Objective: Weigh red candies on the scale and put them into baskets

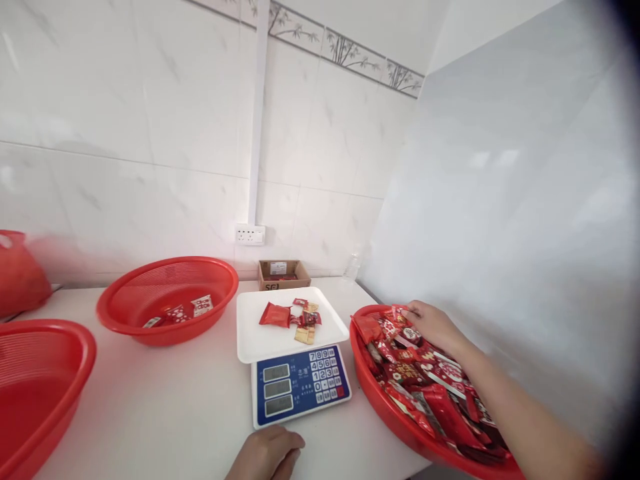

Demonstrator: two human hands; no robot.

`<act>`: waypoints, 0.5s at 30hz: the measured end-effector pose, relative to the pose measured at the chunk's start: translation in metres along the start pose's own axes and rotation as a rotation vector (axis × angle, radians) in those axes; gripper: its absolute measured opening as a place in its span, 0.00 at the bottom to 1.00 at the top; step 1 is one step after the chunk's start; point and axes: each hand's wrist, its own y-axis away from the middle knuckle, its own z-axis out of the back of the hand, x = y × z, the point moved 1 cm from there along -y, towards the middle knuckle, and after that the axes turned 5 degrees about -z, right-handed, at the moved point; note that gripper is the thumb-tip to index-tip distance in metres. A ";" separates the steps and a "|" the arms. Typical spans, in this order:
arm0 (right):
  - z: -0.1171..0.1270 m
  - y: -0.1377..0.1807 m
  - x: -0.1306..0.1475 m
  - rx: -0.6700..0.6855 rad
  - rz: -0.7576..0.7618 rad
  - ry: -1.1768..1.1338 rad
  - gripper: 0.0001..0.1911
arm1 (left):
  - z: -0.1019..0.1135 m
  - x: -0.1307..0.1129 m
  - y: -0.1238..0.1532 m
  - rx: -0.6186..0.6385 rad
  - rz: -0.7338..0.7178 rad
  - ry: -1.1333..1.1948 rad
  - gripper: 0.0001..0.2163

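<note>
My right hand (pixel 433 325) reaches over the far side of a red plastic basket (pixel 367 393) heaped with wrapped snacks. Its fingers are closed on a small red snack packet (pixel 399 312) by the rim. Below the front edge of a digital scale (pixel 301 385), my left hand (pixel 270 452) rests with curled fingers and nothing visible in them. The scale's white tray (pixel 260 343) bears a larger red packet (pixel 275 315) and several small red and yellowish packets (pixel 306 322). I cannot read its displays.
Left of the scale stands a red basket (pixel 167 267) with a few packets inside. Another red basket (pixel 45 393) is nearer, cut off by the frame. Behind the scale are a small cardboard box (pixel 284 275) and a clear plastic container (pixel 353 267). A red bag (pixel 23 280) sits far left.
</note>
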 end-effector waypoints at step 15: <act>-0.075 0.025 0.165 0.172 0.050 -0.864 0.07 | 0.008 -0.015 0.001 -0.174 -0.070 -0.249 0.11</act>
